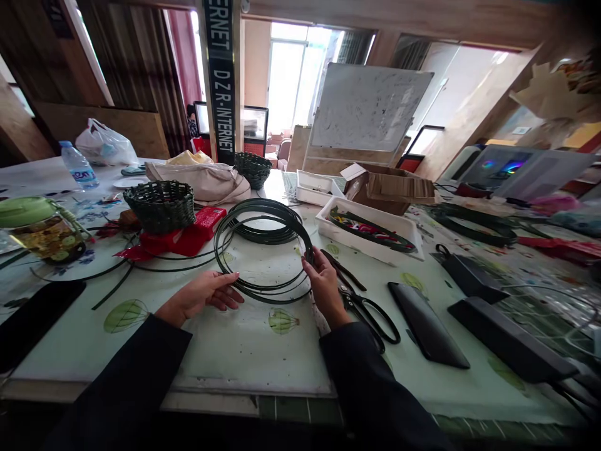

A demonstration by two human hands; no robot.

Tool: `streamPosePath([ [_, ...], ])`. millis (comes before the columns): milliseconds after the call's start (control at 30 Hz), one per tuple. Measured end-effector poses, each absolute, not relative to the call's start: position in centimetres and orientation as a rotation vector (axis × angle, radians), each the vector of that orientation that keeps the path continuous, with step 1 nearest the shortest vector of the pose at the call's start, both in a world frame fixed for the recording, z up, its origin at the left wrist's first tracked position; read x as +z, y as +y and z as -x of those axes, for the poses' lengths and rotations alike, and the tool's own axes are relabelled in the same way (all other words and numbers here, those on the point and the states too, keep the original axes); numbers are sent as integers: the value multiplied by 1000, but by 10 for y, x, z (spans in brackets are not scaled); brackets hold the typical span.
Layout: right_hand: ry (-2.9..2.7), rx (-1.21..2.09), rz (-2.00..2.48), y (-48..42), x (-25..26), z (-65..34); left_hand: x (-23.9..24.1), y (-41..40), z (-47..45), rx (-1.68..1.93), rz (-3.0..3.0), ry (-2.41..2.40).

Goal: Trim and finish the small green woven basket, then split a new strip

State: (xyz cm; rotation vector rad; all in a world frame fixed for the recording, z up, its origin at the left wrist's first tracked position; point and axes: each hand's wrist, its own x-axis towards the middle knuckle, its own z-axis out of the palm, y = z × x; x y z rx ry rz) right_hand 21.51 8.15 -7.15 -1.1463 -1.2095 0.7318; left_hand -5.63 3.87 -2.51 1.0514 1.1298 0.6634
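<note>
A coil of dark green weaving strip [263,250] lies on the light table [253,338] right in front of me. My left hand [201,295] holds the coil's near left edge with curled fingers. My right hand [323,282] grips the coil's right side, fingers closed round the strips. Both arms wear dark sleeves. Black-handled scissors [370,313] lie just right of my right hand. A small dark green woven basket [160,205] stands at the left on a red packet [188,235].
A second woven basket [253,169] sits at the back. A white tray [370,235] with strips, a cardboard box [394,188], black flat cases [427,326], a glass jug with a green lid [42,228] and a water bottle [79,166] surround the work area.
</note>
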Motion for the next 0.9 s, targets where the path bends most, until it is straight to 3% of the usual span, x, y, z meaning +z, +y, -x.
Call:
streamPosePath([
  [433,-1021,528,1244,67,-54,-220,-41,44,72,1232,-1531,1552],
  [633,-806,791,992,75,-33,-228,-33,38,39,1426,-1685,1306],
  [900,-836,1178,585,55,-5,-219,-17,2,-32,723,-2273,825],
])
